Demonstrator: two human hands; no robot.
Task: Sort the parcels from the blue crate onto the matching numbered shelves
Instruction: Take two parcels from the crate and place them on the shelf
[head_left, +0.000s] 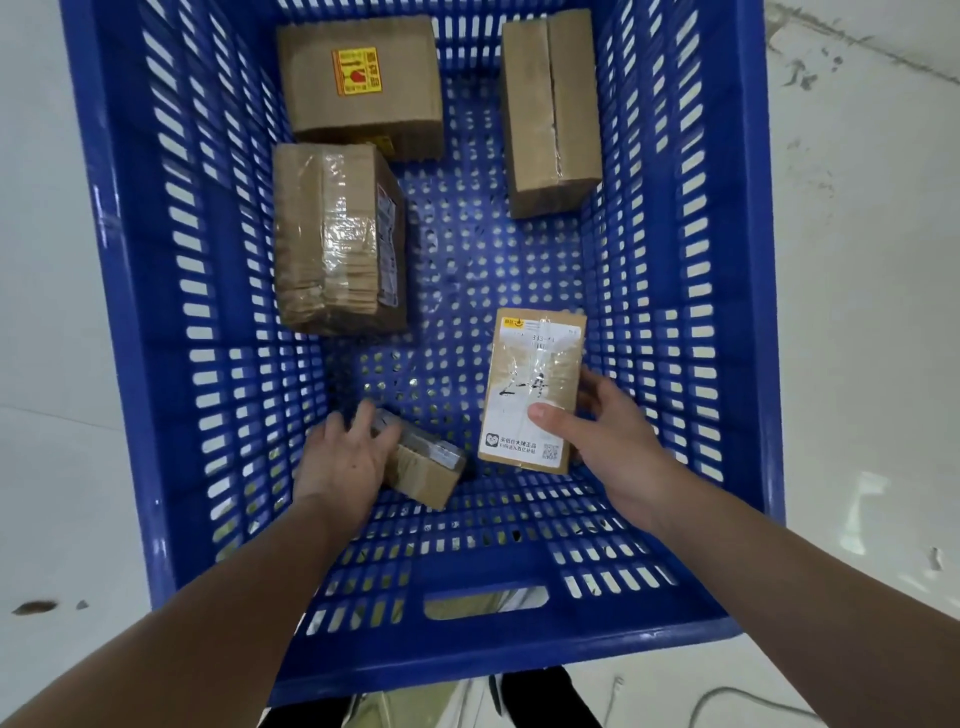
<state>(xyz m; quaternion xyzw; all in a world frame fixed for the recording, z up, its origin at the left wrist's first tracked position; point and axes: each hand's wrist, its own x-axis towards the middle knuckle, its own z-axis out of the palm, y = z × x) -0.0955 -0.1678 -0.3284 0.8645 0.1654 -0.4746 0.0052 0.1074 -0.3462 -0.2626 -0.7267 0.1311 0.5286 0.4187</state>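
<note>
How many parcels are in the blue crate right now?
5: stickered box far left, taped box mid left, plain box far right, one under left hand, labelled one in right hand.

- The blue crate (130, 322) is sitting on a pale floor (857, 312).
- Five cardboard parcels are lying on its perforated bottom: a box with a yellow sticker (358, 83) at far left, a taped box (337, 239) just below it, a plain box (550, 114) at far right, a labelled flat parcel (530, 384) and a small parcel (426, 467) near the front.
- A thin cable (727, 696) is lying on the floor.
</note>
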